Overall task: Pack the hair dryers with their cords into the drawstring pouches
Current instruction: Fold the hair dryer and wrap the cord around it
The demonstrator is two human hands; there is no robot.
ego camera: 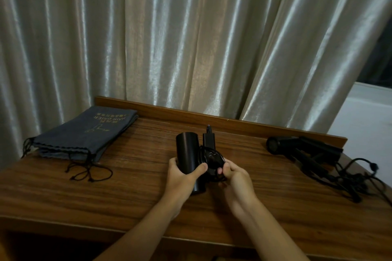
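Observation:
A black hair dryer (186, 150) is held over the middle of the wooden table (131, 195), barrel pointing away from me. My left hand (180, 178) grips its barrel from the left. My right hand (235, 178) pinches the black cord (212, 160) coiled against the dryer's folded handle, with the plug (209, 137) sticking up behind. A stack of grey drawstring pouches (84, 133) lies flat at the table's left, strings trailing toward me. More black hair dryers (303, 148) lie at the right with a loose tangle of cords (356, 180).
A raised wooden lip (212, 117) runs along the table's back edge. Shiny beige curtains (169, 38) hang right behind it. A white wall and a window corner (371, 99) show at the far right.

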